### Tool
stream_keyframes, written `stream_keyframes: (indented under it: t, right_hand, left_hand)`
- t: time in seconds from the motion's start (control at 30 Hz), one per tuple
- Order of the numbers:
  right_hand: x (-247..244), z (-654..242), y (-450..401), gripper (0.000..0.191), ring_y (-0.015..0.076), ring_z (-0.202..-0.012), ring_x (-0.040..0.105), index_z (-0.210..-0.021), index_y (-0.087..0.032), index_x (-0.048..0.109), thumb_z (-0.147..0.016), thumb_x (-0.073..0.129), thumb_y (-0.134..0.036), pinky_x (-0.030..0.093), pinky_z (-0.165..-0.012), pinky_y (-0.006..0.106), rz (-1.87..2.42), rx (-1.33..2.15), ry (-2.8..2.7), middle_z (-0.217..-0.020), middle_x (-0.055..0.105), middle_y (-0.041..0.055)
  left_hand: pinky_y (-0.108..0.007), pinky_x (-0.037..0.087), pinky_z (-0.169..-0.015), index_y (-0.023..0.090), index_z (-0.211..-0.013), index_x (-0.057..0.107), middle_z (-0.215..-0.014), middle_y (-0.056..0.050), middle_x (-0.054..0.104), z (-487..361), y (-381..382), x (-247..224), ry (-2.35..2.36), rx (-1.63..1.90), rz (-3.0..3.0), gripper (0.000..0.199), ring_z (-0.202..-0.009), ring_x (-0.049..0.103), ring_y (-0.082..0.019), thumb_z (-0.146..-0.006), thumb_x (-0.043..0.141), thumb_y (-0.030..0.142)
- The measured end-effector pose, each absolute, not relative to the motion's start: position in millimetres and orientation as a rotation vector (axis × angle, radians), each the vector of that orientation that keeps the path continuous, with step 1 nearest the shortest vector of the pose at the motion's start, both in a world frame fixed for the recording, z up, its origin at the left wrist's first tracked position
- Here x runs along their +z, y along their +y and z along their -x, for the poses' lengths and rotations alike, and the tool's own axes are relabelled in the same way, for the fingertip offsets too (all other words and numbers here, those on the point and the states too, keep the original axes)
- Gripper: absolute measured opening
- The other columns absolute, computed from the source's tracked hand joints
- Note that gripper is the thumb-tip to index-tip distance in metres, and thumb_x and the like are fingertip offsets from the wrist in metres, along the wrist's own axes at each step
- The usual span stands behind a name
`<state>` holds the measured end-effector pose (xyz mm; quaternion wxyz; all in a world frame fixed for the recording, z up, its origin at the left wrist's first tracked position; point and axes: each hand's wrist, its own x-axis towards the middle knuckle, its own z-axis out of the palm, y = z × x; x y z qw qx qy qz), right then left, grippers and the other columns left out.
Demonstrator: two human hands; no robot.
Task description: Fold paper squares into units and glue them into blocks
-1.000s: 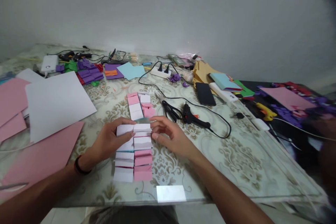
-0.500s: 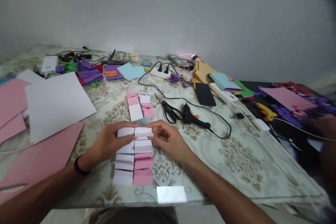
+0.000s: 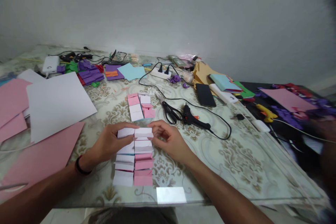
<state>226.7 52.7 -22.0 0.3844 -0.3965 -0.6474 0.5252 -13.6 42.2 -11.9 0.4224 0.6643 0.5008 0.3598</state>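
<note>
1. Right hand (image 3: pixel 172 140), a second ago beside the strip (image 3: pixel 139 157), now looks clamped on its far-right white fold (image 3: pixel 143 132)
2. Left hand (image 3: pixel 109 141): grip clamped on the fold's left end; both hands now share it
3. Strip rests on desk (image 3: pixel 236 157), near front edge
4. Container: clear packet (image 3: pixel 128 56) at back, sticks (image 3: pixel 133 58) inside

Dim, flat light w/ faint sheen on tabletop (image 3: pixel 210 154); R edge blurry, top R corner dark.
</note>
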Motion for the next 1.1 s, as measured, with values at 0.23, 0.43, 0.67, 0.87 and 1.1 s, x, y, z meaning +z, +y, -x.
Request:
stream_keyframes:
  t: [0.23,0.43,0.67,0.87,1.1]
  right_hand:
    - [-22.2,-227.0,53.2,0.025,0.0137,-0.074,0.061,-0.109,-0.022,0.067,-0.085,0.071,-0.026,0.051,-0.073,0.027,1.021,1.347,-1.669,-0.082,0.065,-0.0006]
    - [-25.4,-227.7,52.6,0.018,0.0129,-0.071,0.059,-0.102,-0.022,0.065,-0.084,0.070,-0.024,0.050,-0.070,0.026,1.033,1.285,-1.658,-0.079,0.064,-0.0017]
    - [-27.3,-229.0,53.0,0.013,0.0150,-0.073,0.063,-0.087,-0.021,0.066,-0.086,0.074,-0.031,0.051,-0.069,0.027,1.066,1.230,-1.677,-0.084,0.071,0.0024]
    - [-26.6,-229.0,52.8,0.014,0.0144,-0.070,0.062,-0.088,-0.021,0.067,-0.087,0.074,-0.033,0.050,-0.067,0.026,1.055,1.241,-1.705,-0.079,0.069,0.0012]
    - [-25.1,-225.8,53.6,0.009,0.0123,-0.067,0.057,-0.095,-0.020,0.071,-0.089,0.071,-0.027,0.045,-0.064,0.024,1.057,1.201,-1.815,-0.075,0.064,-0.0015]
  left_hand:
    - [-0.026,0.058,-0.071,0.023,-0.111,0.080,-0.108,-0.004,0.082,14.3,42.0,-12.6,1.239,0.887,-1.641,0.027,-0.089,0.076,-0.021,-0.085,0.074,0.032]
    - [-0.028,0.058,-0.082,0.023,-0.098,0.084,-0.102,-0.006,0.082,12.4,43.2,-12.9,1.144,1.022,-1.664,0.017,-0.095,0.075,-0.022,-0.084,0.076,0.026]
    - [-0.028,0.056,-0.082,0.022,-0.088,0.080,-0.094,-0.004,0.079,11.2,42.3,-9.0,1.145,1.035,-1.689,0.007,-0.088,0.072,-0.019,-0.084,0.074,0.023]
    - [-0.029,0.055,-0.080,0.022,-0.088,0.078,-0.091,-0.004,0.078,10.4,42.2,-10.0,1.150,1.001,-1.712,0.008,-0.086,0.071,-0.018,-0.086,0.071,0.023]
    - [-0.033,0.053,-0.093,0.021,-0.083,0.075,-0.101,-0.006,0.070,9.0,44.5,-10.3,1.203,1.051,-1.937,0.003,-0.097,0.069,-0.020,-0.085,0.073,0.021]
